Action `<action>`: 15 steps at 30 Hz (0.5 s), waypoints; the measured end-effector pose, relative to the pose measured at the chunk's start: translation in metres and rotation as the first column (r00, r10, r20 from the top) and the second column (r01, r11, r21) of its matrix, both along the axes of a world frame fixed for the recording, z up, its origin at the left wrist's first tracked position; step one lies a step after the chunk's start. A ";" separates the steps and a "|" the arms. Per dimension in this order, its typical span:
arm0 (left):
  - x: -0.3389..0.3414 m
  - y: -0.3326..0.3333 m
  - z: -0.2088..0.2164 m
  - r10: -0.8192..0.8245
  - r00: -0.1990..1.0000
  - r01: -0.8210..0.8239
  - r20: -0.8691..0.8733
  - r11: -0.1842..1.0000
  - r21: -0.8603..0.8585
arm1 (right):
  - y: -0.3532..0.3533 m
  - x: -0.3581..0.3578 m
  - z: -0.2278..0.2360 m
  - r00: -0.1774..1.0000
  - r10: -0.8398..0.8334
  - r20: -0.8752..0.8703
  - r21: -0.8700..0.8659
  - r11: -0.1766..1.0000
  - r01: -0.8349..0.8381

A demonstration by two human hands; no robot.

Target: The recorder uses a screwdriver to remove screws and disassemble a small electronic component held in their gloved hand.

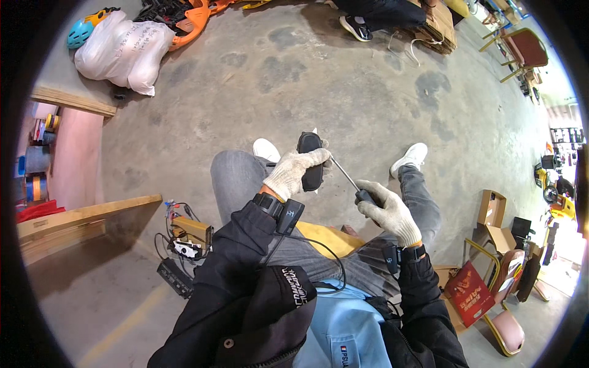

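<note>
My left hand [292, 172], in a pale knitted work glove, is closed round a black oblong part [311, 143] with rounded ends, held upright above the floor between my knees. Its underside and some of my fingers are hidden. In my gloved right hand [391, 211] is a screwdriver [345, 173], gripped by its dark handle. The metal shaft slants up and left, its tip close to the right side of the black part. Whether the tip touches it, I cannot tell. Below both hands a yellow piece [328, 238] shows between my thighs.
A wooden-edged bench [92, 214] and a yellow box with wires [191, 230] are at the left. White bag [126, 52] and orange frame [193, 24] lie far left. Another person's shoe [356, 28] is near stacked cardboard [440, 27]. Chairs and a red bag [469, 293] stand right.
</note>
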State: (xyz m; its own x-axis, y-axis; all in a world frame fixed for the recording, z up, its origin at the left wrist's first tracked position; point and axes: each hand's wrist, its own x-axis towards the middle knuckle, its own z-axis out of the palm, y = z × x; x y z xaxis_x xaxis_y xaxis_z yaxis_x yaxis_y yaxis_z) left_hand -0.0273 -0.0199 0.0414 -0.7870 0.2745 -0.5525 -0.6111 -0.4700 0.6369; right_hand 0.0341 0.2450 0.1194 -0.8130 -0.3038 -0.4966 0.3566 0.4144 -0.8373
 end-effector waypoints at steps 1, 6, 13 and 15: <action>0.000 -0.001 0.000 -0.012 1.000 0.012 -0.003 1.000 -0.011 | -0.001 0.000 0.002 1.000 0.003 0.007 0.011 1.000 -0.003; -0.002 -0.005 0.009 -0.033 0.999 0.034 -0.007 0.999 0.014 | -0.001 -0.001 0.008 0.999 0.006 0.041 0.035 0.999 -0.008; -0.002 -0.004 0.013 -0.046 0.999 0.045 0.009 0.997 0.064 | 0.000 0.002 0.009 1.000 0.010 -0.018 0.008 1.000 -0.010; -0.003 -0.004 0.011 -0.047 0.999 0.047 -0.001 0.996 0.082 | 0.000 0.003 0.011 1.000 0.006 -0.015 0.012 1.000 -0.006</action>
